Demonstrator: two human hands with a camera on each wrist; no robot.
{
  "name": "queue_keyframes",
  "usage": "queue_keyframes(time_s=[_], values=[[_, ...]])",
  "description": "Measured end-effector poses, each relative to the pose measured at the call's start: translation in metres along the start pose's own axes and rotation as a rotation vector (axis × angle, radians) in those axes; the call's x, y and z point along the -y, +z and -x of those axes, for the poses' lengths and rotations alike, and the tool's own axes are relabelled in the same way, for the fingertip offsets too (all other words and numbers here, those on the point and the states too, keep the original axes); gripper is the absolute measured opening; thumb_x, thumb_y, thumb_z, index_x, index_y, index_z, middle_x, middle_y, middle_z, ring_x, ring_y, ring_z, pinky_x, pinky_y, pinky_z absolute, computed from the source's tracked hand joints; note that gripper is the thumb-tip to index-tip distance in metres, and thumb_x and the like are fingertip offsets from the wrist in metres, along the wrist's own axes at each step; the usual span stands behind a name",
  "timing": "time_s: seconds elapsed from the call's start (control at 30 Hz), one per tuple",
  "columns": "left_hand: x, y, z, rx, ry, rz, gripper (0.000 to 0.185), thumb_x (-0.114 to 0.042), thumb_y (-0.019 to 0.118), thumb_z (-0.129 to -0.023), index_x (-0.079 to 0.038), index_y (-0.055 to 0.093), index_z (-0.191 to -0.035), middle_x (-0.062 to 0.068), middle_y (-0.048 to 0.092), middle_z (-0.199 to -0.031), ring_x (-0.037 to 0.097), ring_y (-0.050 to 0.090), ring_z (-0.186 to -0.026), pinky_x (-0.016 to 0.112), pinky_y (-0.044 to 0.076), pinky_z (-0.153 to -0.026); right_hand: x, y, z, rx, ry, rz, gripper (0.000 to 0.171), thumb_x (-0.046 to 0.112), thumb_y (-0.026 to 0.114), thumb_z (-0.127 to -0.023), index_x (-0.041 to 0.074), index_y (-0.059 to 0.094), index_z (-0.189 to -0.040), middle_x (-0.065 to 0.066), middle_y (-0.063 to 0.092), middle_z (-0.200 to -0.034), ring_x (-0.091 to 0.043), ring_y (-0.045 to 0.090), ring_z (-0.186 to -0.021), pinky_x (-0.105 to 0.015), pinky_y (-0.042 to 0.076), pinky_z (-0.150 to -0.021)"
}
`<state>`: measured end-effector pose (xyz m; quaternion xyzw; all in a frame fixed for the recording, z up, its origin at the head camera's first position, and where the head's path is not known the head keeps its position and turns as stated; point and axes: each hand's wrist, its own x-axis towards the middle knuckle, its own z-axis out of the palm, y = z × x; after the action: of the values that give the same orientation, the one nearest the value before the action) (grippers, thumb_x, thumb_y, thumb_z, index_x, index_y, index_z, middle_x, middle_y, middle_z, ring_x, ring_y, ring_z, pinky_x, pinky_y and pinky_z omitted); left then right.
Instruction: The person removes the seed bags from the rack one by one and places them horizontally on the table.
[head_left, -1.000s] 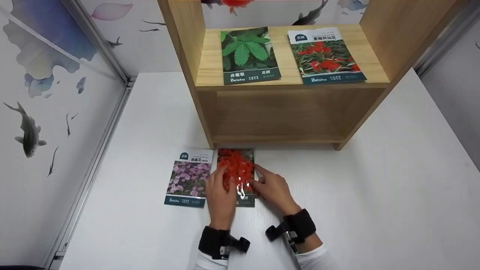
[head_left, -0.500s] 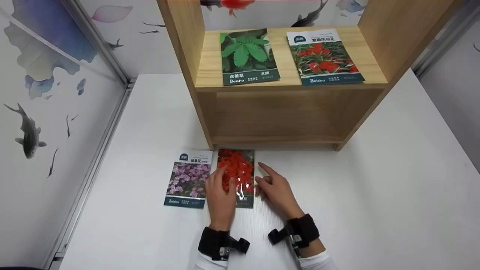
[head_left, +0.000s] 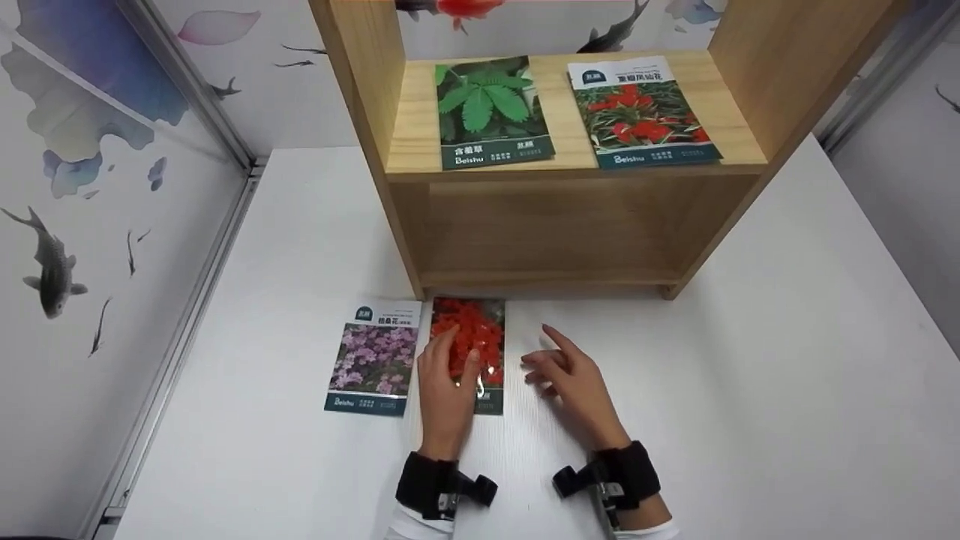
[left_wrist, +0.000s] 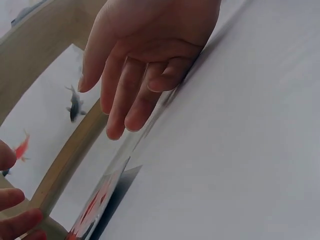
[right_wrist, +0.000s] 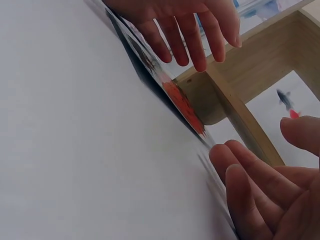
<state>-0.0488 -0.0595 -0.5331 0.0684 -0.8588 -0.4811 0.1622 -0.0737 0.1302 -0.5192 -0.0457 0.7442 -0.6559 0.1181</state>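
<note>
A seed packet (head_left: 491, 341) with a red flower picture lies on the white table just in front of the wooden shelf. My left hand (head_left: 445, 394) is over its left side and covers part of it. In the right wrist view the left hand (right_wrist: 185, 22) has loosely extended fingers above the packet; contact cannot be told. My right hand (head_left: 581, 382) is to the right of the packet, apart from it, holding nothing. Its fingers look relaxed and slightly bent in the left wrist view. A purple-flower seed packet (head_left: 375, 358) lies left of the red one.
The wooden shelf (head_left: 577, 176) stands behind the packets. On its upper board lie a green-leaf packet (head_left: 491, 109) and another red-flower packet (head_left: 641, 112). A patterned wall panel (head_left: 97, 247) borders the table on the left.
My right hand has let go of the red packet's right edge and moved right, away from it. The left hand has shifted only slightly. The packets lie as before.
</note>
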Motion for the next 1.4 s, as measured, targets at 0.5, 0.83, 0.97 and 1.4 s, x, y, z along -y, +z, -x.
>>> queue_keyframes(time_s=[0.5,0.83,0.97,1.4], values=[[-0.023,0.007,-0.005,0.105,0.089,-0.004,0.061,-0.042,0.051,-0.088,-0.020,0.030,-0.140,0.000,0.031,-0.140,0.018,0.029,-0.127,0.047,0.030,-0.098,0.017,-0.037,0.015,-0.151,-0.054,0.130,0.054,0.027,0.055,-0.089,0.011,0.037,-0.136,-0.009,0.057,-0.116,-0.023,0.061,-0.091,-0.037,0.050,-0.063],[-0.050,0.008,-0.013,0.161,0.076,0.055,0.063,-0.051,0.048,-0.086,-0.024,0.029,-0.140,-0.001,0.034,-0.136,0.016,0.038,-0.120,0.043,0.038,-0.092,0.017,-0.066,0.018,-0.229,-0.120,0.217,0.052,0.039,0.053,-0.088,0.025,0.037,-0.135,-0.003,0.055,-0.119,-0.012,0.059,-0.091,-0.033,0.051,-0.063],[-0.063,0.005,-0.013,0.181,0.084,0.073,0.062,-0.051,0.047,-0.087,-0.025,0.028,-0.140,-0.002,0.034,-0.134,0.015,0.040,-0.117,0.040,0.040,-0.090,0.034,-0.073,0.025,-0.228,-0.121,0.210,0.053,0.039,0.054,-0.087,0.024,0.037,-0.136,-0.001,0.057,-0.116,-0.013,0.059,-0.091,-0.033,0.051,-0.064],[-0.122,-0.004,-0.031,0.239,0.219,0.222,0.059,-0.043,0.049,-0.089,-0.024,0.027,-0.140,-0.005,0.045,-0.125,0.005,0.050,-0.100,0.030,0.046,-0.078,0.099,-0.098,0.041,-0.293,-0.241,0.243,0.051,0.026,0.049,-0.092,0.014,0.032,-0.139,-0.010,0.063,-0.100,-0.022,0.062,-0.083,-0.029,0.050,-0.062]])
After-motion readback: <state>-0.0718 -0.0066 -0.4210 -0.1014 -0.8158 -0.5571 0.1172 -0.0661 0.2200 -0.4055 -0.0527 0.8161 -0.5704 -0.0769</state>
